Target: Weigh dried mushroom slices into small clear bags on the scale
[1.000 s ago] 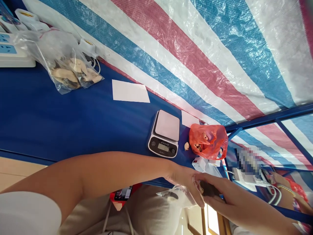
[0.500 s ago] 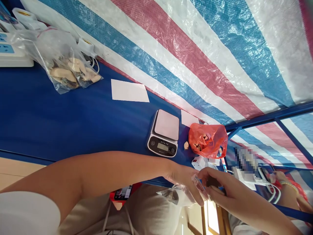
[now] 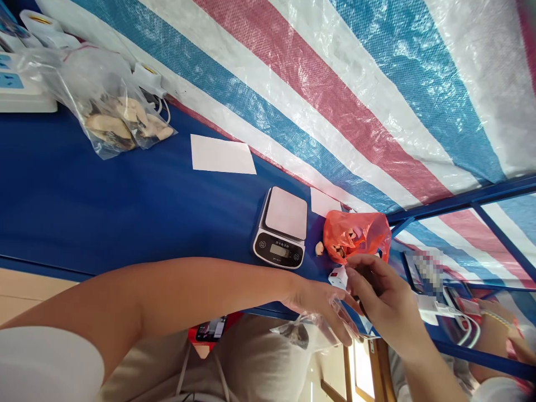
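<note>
My left hand (image 3: 320,301) holds a clear plastic bag (image 3: 320,332) at the table's front edge, its mouth near the fingers. Low in that bag lies a dark, greyish-brown piece (image 3: 299,334). My right hand (image 3: 379,296) is curled, thumb toward the fingers, just in front of the red plastic bag (image 3: 360,229); what it holds, if anything, is hidden. Pale and dark pieces that look like dried mushroom (image 3: 341,250) show inside the red bag. One small pale piece (image 3: 319,248) rests on the table between that bag and the kitchen scale (image 3: 286,212).
A blue table (image 3: 125,212) bears a white paper (image 3: 221,153), a clear bag of pale pieces (image 3: 109,125) and a power strip (image 3: 25,84). A white socket block (image 3: 338,276) sits beside my right hand. Another person's arm (image 3: 494,335) appears beyond the blue frame at right.
My right hand has moved away from the clear bag, up toward the red bag. My left hand keeps hold of the clear bag, its fingers a little more spread.
</note>
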The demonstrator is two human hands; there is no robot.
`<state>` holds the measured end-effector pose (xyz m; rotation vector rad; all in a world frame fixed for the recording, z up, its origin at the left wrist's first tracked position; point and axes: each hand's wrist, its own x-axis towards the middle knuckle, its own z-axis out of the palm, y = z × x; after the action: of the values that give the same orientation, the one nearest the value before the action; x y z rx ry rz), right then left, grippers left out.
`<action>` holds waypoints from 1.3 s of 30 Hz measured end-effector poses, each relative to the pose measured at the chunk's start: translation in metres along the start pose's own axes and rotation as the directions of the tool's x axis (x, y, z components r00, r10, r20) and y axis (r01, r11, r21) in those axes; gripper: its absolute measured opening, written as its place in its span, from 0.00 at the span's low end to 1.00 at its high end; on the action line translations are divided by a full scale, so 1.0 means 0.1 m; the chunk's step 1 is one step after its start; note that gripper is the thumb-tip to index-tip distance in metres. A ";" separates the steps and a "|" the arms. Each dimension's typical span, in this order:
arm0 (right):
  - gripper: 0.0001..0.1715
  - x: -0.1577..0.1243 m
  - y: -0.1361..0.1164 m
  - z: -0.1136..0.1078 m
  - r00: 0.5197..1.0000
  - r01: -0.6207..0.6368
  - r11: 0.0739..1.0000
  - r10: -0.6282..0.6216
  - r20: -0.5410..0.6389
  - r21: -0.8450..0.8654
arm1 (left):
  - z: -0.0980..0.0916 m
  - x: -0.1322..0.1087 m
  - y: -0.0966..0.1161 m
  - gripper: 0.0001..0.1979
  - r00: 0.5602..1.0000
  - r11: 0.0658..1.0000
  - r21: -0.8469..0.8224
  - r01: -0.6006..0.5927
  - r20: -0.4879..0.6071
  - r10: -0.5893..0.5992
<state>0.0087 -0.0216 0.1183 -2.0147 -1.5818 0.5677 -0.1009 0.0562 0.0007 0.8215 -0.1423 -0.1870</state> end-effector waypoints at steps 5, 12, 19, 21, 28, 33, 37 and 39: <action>0.18 -0.03 0.08 0.31 0.979 0.049 0.992 -0.024 -0.203 0.120 | -0.02 0.07 -0.10 0.29 0.996 0.996 0.033 -0.088 0.035 0.086; 0.20 -0.12 0.10 0.31 0.974 0.007 0.987 0.030 -0.223 0.162 | -0.02 0.07 -0.11 0.29 0.989 0.984 0.093 -0.151 0.010 0.151; 0.23 -0.14 0.09 -0.02 0.987 -0.131 0.975 0.145 -0.069 0.180 | -0.03 0.02 -0.05 0.41 0.999 0.998 -0.032 -0.053 0.002 0.053; 0.23 -0.18 0.12 -0.18 0.967 -0.215 0.966 0.189 0.172 0.147 | -0.04 0.03 -0.07 0.41 0.998 0.997 -0.036 -0.063 -0.002 0.063; 0.22 -0.39 0.16 -0.42 0.777 -0.137 0.952 0.274 0.567 -0.272 | -0.06 0.06 -0.13 0.46 0.999 0.999 -0.031 -0.033 -0.025 0.032; 0.22 -0.37 0.10 -0.25 0.758 0.090 0.935 0.160 0.632 -0.344 | -0.05 0.02 -0.06 0.47 0.999 0.999 0.026 0.035 -0.029 -0.034; 0.23 -0.39 0.04 -0.32 0.795 0.094 0.933 0.139 0.590 -0.347 | -0.03 -0.02 -0.01 0.44 0.999 0.999 -0.037 -0.002 -0.046 0.000; 0.24 -0.42 0.00 -0.44 0.812 0.074 0.941 0.135 0.567 -0.331 | -0.03 -0.05 0.01 0.37 0.994 0.996 -0.073 -0.043 -0.099 0.036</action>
<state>0.0259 -0.0682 0.1533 -2.2506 -2.1298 1.0755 -0.1050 0.0597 -0.0005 0.7504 -0.0592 -0.1141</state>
